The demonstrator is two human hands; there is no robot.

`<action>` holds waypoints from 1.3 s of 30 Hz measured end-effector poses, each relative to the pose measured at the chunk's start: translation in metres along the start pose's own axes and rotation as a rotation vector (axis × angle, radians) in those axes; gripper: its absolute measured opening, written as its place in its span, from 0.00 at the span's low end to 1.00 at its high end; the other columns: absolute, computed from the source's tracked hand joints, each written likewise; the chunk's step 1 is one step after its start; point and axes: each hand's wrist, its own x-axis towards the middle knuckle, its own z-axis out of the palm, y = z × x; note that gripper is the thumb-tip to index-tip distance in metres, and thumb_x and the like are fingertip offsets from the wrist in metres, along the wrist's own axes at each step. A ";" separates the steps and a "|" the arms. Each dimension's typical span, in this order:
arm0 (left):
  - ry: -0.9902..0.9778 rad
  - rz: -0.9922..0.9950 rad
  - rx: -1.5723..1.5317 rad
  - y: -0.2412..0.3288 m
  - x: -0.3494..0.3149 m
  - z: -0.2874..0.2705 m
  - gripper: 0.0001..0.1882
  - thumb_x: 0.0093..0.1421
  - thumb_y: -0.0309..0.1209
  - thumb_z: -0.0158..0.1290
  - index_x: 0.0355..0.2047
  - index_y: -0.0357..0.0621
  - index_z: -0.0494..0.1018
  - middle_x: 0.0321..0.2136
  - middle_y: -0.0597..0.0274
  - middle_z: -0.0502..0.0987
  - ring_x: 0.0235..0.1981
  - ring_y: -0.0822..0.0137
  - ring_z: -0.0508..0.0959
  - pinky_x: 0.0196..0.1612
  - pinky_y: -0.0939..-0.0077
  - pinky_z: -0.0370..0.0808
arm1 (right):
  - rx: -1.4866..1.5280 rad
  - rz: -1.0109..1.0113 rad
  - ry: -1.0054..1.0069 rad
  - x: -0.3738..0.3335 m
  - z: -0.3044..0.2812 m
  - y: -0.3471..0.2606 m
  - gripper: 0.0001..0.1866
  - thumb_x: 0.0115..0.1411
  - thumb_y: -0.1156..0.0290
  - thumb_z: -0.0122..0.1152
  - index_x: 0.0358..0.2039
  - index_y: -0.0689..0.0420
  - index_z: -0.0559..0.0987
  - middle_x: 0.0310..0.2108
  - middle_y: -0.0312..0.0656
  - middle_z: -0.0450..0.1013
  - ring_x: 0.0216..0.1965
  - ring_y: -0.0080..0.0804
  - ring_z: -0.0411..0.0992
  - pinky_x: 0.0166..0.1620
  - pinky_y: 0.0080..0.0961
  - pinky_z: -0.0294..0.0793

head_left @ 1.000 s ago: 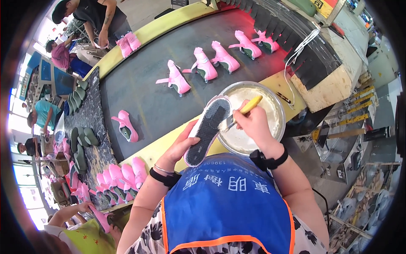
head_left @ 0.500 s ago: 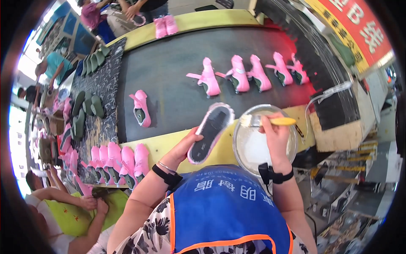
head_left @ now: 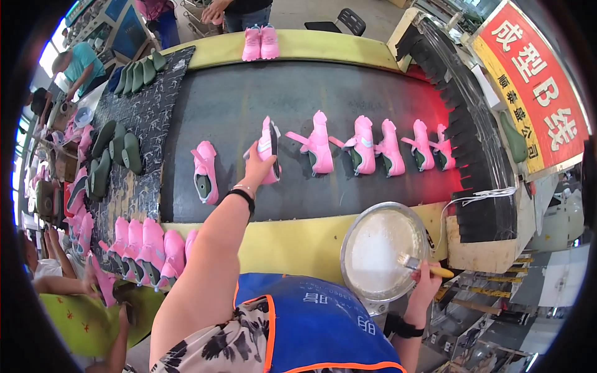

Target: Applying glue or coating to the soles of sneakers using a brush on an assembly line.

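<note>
Out over the dark conveyor belt [head_left: 230,93], my left hand [head_left: 256,166] grips the near end of a pink shoe [head_left: 267,140], its toe pointing away from me. Whether the shoe rests fully on the belt I cannot tell. My right hand [head_left: 425,283] is closed round a paintbrush [head_left: 443,272] with a yellow handle. The pale bristles lie over the near right part of a round metal bowl [head_left: 349,231] of white liquid. Right of the held shoe stand several pink shoes [head_left: 320,143], and another single shoe [head_left: 206,177] is to its left.
A pink pair [head_left: 268,43] sits on the far yellow ledge [head_left: 336,50]. More pink shoes [head_left: 151,245] line the near left. Dark green shoe lasts [head_left: 130,152] lie on the left board. A black strip curtain [head_left: 429,62] borders the right, with a co-worker's lap [head_left: 81,317] at lower left.
My left hand has carried the shoe from beside the bowl out onto the belt and turned it from sole-up. The brush has come down toward the bowl's near right side. The view has shifted.
</note>
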 end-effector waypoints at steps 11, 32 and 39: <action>0.077 0.131 0.514 0.000 -0.017 -0.004 0.44 0.60 0.52 0.56 0.72 0.61 0.49 0.59 0.28 0.62 0.60 0.35 0.67 0.62 0.46 0.65 | -0.117 -0.043 0.027 -0.012 0.022 -0.007 0.09 0.67 0.69 0.59 0.31 0.54 0.69 0.21 0.31 0.67 0.21 0.17 0.67 0.28 0.15 0.68; 0.007 -0.525 -0.178 -0.084 -0.150 -0.114 0.41 0.52 0.47 0.68 0.52 0.24 0.64 0.41 0.45 0.78 0.37 0.52 0.83 0.37 0.62 0.83 | -0.049 -0.076 -0.262 -0.008 0.058 0.000 0.07 0.66 0.73 0.60 0.32 0.59 0.72 0.23 0.35 0.71 0.22 0.18 0.70 0.28 0.15 0.70; -0.244 -0.539 -0.758 -0.102 -0.206 -0.130 0.21 0.69 0.33 0.52 0.53 0.26 0.66 0.42 0.47 0.78 0.38 0.56 0.83 0.38 0.64 0.83 | -0.010 -0.020 -0.276 -0.006 0.032 0.022 0.09 0.66 0.71 0.61 0.31 0.58 0.72 0.21 0.35 0.72 0.20 0.19 0.70 0.25 0.16 0.70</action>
